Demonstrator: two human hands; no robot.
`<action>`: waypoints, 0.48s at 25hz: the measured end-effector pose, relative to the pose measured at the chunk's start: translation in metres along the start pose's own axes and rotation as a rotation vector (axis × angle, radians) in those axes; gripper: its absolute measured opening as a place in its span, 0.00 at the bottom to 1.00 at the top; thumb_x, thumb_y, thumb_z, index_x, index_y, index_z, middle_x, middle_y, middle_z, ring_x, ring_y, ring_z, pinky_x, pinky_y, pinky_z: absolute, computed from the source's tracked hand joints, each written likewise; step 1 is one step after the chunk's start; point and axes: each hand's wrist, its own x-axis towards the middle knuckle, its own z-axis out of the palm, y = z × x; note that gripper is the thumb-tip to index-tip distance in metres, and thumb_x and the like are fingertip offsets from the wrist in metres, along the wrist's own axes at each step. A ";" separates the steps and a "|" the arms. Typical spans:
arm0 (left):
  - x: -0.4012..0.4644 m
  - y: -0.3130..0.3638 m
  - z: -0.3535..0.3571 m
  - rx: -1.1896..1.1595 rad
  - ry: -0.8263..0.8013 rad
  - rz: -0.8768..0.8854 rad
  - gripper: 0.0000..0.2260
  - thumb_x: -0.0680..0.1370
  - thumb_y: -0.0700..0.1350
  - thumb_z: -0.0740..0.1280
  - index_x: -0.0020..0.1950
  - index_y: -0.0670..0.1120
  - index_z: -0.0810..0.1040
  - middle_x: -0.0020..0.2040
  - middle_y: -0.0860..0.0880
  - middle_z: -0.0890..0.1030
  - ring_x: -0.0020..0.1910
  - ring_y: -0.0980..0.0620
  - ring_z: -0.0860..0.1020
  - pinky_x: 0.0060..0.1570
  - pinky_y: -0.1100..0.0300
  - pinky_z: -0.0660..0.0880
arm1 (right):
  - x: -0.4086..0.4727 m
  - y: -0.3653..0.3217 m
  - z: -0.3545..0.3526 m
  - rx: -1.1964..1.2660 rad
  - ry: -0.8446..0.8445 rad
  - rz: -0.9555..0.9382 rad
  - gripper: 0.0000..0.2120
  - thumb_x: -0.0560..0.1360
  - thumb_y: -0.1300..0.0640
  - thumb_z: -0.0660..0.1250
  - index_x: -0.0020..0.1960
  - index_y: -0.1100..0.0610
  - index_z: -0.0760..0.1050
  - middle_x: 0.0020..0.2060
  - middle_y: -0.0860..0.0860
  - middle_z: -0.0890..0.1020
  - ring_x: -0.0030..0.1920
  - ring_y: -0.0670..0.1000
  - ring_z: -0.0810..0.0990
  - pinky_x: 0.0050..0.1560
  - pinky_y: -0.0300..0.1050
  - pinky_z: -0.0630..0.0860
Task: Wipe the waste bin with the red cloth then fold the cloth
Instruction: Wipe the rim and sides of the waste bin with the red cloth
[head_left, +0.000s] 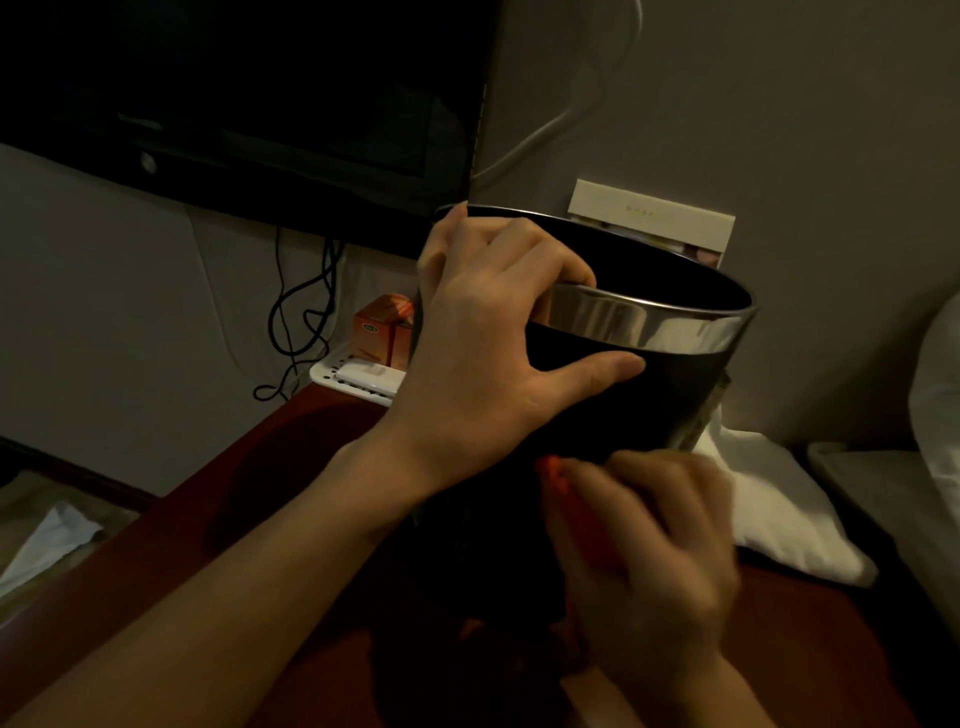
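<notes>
A black waste bin with a shiny silver band at its rim stands on a dark red table. My left hand grips the bin's rim, fingers hooked inside and thumb pressed on the outer wall. Lower down, my right hand is blurred and presses the red cloth against the bin's front side. Only a thin strip of the cloth shows beside my fingers; the remainder is hidden under the hand.
A dark screen hangs on the wall at upper left with black cables below. An orange box sits in a white tray behind the bin. A white towel lies to the right, and a cream card leans on the wall.
</notes>
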 end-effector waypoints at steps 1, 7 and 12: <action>0.001 -0.001 0.000 -0.003 0.000 -0.001 0.17 0.68 0.59 0.73 0.48 0.54 0.70 0.48 0.58 0.72 0.57 0.56 0.69 0.70 0.47 0.56 | 0.006 0.002 -0.004 -0.005 0.031 0.053 0.06 0.75 0.57 0.75 0.47 0.60 0.86 0.43 0.55 0.80 0.45 0.54 0.74 0.41 0.55 0.73; 0.006 -0.018 -0.012 -0.063 -0.079 -0.010 0.18 0.67 0.60 0.73 0.48 0.52 0.73 0.48 0.54 0.76 0.56 0.54 0.73 0.70 0.50 0.58 | -0.005 -0.009 0.008 0.040 -0.071 0.003 0.07 0.76 0.54 0.74 0.45 0.57 0.86 0.44 0.50 0.79 0.43 0.52 0.74 0.41 0.54 0.72; 0.006 -0.019 -0.017 -0.025 -0.151 -0.012 0.17 0.69 0.59 0.71 0.51 0.50 0.76 0.54 0.53 0.77 0.60 0.53 0.72 0.71 0.47 0.56 | 0.011 0.014 -0.009 0.044 0.118 0.189 0.07 0.74 0.58 0.76 0.46 0.63 0.84 0.42 0.53 0.80 0.44 0.53 0.75 0.44 0.57 0.73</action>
